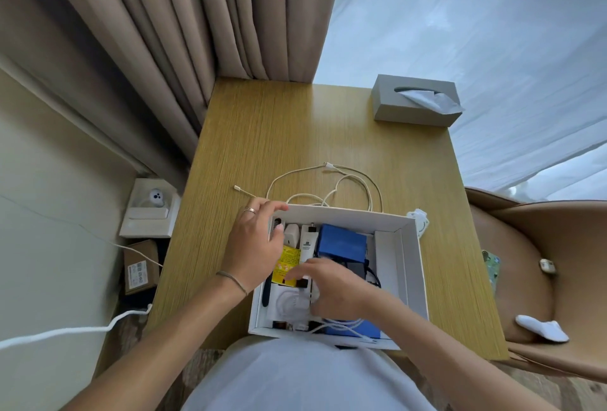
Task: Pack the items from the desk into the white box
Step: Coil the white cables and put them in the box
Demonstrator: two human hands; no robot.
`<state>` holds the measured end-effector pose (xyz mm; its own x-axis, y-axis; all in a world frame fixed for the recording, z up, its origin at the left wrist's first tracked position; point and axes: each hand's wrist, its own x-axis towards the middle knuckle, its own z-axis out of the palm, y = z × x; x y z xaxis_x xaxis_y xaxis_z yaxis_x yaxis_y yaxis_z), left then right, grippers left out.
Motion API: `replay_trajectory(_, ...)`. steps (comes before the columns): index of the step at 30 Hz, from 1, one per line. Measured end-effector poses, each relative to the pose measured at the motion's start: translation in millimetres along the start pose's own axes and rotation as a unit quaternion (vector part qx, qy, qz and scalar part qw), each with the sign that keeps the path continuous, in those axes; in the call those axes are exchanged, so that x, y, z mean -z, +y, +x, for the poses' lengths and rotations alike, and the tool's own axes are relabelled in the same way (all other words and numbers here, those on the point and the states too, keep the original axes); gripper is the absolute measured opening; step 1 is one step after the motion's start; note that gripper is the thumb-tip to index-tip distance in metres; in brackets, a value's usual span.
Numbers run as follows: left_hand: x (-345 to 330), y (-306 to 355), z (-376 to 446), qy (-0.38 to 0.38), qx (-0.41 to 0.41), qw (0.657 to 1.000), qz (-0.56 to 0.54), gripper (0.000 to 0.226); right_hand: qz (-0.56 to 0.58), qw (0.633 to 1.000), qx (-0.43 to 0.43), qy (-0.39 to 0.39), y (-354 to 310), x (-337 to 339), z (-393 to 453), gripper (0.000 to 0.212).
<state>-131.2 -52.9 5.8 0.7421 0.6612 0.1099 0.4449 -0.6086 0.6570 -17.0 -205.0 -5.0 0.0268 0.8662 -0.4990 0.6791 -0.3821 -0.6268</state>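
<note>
The white box (414,266) stands open at the near edge of the wooden desk (262,134). Inside lie a blue box (341,243), a yellow packet (289,261), a white tube (307,241), a coiled white cord (341,323) and other small items. My left hand (253,246) holds the box's far left corner, fingers over the rim and thumb inside. My right hand (338,289) is blurred and reaches into the box, fingers stretched over the items near the yellow packet. A loose white cable (348,180) lies on the desk just behind the box.
A grey tissue box (414,100) sits at the desk's far right corner. A small white round object (420,218) lies by the box's far right corner. A tan chair (525,262) stands to the right, curtains behind, and a wall socket (154,203) with a plug at the left.
</note>
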Motion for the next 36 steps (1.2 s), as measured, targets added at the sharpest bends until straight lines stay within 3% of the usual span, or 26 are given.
replay_trajectory(7, -12, 30, 45, -0.054, -0.067, 0.996, 0.010, 0.027, 0.139, 0.967, -0.031, 0.211, 12, 67, -15, 0.036)
replay_trajectory(11, -28, 35, 84, -0.109, -0.026, 0.992, 0.052, 0.022, 0.180, 0.937, -0.057, 0.294, 31, 94, -14, 0.024)
replay_trajectory(17, -64, 35, 138, -0.281, 0.081, 0.942, 0.166, 0.018, 0.234, 0.917, -0.116, 0.303, 52, 114, 4, 0.019)
replay_trajectory(20, -82, 33, 148, -0.331, 0.129, 0.912, 0.206, 0.023, 0.249, 0.910, -0.114, 0.310, 56, 117, 6, 0.020)
replay_trajectory(24, -96, 34, 149, -0.402, 0.245, 0.875, 0.114, 0.022, 0.253, 0.906, -0.104, 0.322, 62, 118, 2, 0.020)
replay_trajectory(26, -95, 34, 150, -0.438, 0.260, 0.858, 0.071, 0.021, 0.256, 0.906, -0.094, 0.325, 64, 116, -1, 0.019)
replay_trajectory(31, -85, 40, 149, -0.359, 0.269, 0.888, -0.096, 0.028, 0.263, 0.895, -0.111, 0.342, 71, 112, -7, 0.019)
replay_trajectory(36, -53, 63, 130, -0.230, 0.106, 0.957, -0.144, 0.039, 0.237, 0.884, -0.099, 0.391, 63, 111, -15, 0.036)
